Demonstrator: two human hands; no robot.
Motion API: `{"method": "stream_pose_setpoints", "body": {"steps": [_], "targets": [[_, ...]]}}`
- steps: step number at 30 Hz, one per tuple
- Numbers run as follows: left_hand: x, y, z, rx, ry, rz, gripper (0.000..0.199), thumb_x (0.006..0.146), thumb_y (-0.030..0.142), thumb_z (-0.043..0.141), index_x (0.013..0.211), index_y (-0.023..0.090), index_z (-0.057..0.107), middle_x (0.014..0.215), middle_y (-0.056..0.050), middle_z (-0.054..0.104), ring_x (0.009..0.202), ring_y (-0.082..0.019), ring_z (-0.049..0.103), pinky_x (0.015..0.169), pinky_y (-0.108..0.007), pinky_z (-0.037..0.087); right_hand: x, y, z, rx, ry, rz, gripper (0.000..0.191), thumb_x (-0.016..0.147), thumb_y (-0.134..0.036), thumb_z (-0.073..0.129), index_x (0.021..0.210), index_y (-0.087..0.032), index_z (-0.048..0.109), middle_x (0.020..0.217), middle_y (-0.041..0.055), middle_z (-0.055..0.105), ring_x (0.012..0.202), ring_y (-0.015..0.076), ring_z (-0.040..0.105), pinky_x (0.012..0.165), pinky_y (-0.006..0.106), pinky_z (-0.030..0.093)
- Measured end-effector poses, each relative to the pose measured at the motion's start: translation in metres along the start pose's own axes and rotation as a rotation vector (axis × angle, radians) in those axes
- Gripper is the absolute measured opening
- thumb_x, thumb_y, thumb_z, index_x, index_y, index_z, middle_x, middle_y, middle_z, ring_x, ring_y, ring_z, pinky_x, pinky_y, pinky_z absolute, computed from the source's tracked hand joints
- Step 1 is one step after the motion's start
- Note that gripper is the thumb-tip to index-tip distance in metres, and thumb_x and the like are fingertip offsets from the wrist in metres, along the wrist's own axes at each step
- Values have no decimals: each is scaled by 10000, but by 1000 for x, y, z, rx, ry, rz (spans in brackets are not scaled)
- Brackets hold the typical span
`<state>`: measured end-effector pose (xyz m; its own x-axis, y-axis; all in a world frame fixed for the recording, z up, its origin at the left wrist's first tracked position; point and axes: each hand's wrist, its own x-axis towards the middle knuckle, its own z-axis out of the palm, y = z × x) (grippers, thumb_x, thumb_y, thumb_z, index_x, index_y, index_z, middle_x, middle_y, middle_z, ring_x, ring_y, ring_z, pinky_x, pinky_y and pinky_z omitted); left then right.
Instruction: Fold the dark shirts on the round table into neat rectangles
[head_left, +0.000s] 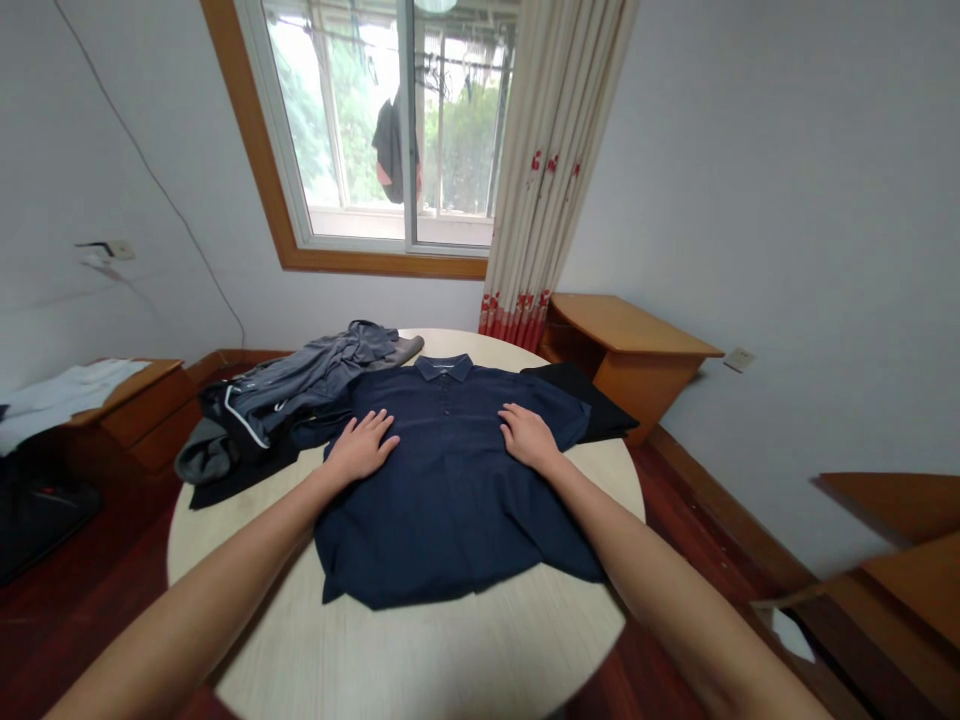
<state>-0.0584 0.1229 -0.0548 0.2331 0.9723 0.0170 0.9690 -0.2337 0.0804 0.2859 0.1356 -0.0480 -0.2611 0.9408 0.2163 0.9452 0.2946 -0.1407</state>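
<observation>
A navy polo shirt (446,500) lies spread front side up on a round pale table (420,660), its collar toward the window and its hem toward me. My left hand (362,445) rests flat on the left side of the shirt's chest, fingers spread. On the opposite side, my right hand (527,434) lies flat on the fabric below the shoulder, fingers stretched out. Neither hand grips the cloth. Slight wrinkles run across the lower right of the shirt.
A heap of grey and black clothes (300,385) sits at the table's left, touching the shirt's sleeve. Folded black cloth (600,400) lies at the right edge. Behind it stands a wooden desk (637,330); a low wooden cabinet (142,410) is at left.
</observation>
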Motion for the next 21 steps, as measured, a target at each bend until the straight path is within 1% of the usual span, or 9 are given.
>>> {"method": "stream_pose_setpoints", "body": {"steps": [3, 5, 8, 10, 11, 13, 16, 18, 21], "targets": [[-41, -18, 2, -11, 122, 27, 546, 1006, 428, 323, 1459, 208, 533, 1615, -76, 371, 1510, -261, 307, 1223, -520, 228, -40, 10, -11, 7, 147, -14, 351, 944, -132, 452, 1193, -159, 697, 1259, 124, 666, 1153, 244, 596, 1012, 347, 439], [-68, -33, 3, -8, 175, -39, 525, 998, 406, 331, 1419, 200, 569, 1590, -91, 418, 1486, -264, 358, 1209, -537, 258, -67, 21, -16, 5, 208, 28, 352, 888, -66, 466, 1122, -160, 711, 1147, 120, 683, 1066, 247, 609, 950, 339, 459], [-103, -52, 3, 14, 196, -169, 535, 990, 388, 323, 1381, 143, 593, 1554, -147, 461, 1448, -296, 416, 1172, -562, 315, -100, 41, -17, 22, 228, 139, 323, 850, -34, 469, 1014, -158, 719, 1042, 117, 681, 983, 251, 615, 869, 339, 472], [-121, -56, 3, 17, 176, -184, 536, 985, 367, 314, 1364, 122, 603, 1546, -172, 466, 1448, -305, 413, 1161, -553, 336, -115, 52, -17, 61, 207, 169, 286, 859, -55, 467, 930, -167, 720, 982, 113, 675, 954, 252, 612, 845, 346, 473], [-129, -54, 3, 7, 156, -168, 537, 981, 360, 318, 1372, 121, 597, 1551, -175, 458, 1458, -304, 397, 1164, -547, 333, -121, 56, -17, 98, 187, 150, 271, 870, -76, 471, 900, -171, 722, 961, 111, 671, 951, 252, 609, 850, 352, 474], [-143, -46, 1, -39, 91, -113, 553, 958, 358, 362, 1425, 131, 551, 1581, -170, 413, 1489, -303, 343, 1188, -544, 295, -129, 58, -19, 212, 127, 48, 237, 889, -142, 503, 899, -178, 736, 965, 112, 667, 961, 251, 608, 881, 367, 480], [-160, -25, -7, -158, -28, -10, 637, 873, 381, 505, 1479, 185, 497, 1627, -149, 335, 1518, -342, 265, 1206, -604, 205, -137, 49, -27, 402, 15, -139, 198, 866, -271, 617, 979, -200, 764, 1074, 115, 672, 1026, 261, 611, 963, 405, 474], [-168, -11, -13, -270, -70, 80, 642, 822, 398, 587, 1442, 238, 538, 1615, -127, 372, 1503, -367, 288, 1208, -637, 140, -141, 38, -33, 504, -44, -213, 242, 838, -341, 674, 1023, -222, 775, 1175, 118, 666, 1103, 280, 603, 1018, 435, 456], [-174, 5, -18, -525, -119, 202, 602, 810, 488, 651, 1370, 275, 595, 1503, -106, 528, 1421, -361, 415, 1220, -624, 63, -144, 23, -41, 690, -137, -266, 341, 857, -465, 669, 1081, -231, 775, 1258, 115, 664, 1154, 297, 607, 1049, 449, 457]]}}
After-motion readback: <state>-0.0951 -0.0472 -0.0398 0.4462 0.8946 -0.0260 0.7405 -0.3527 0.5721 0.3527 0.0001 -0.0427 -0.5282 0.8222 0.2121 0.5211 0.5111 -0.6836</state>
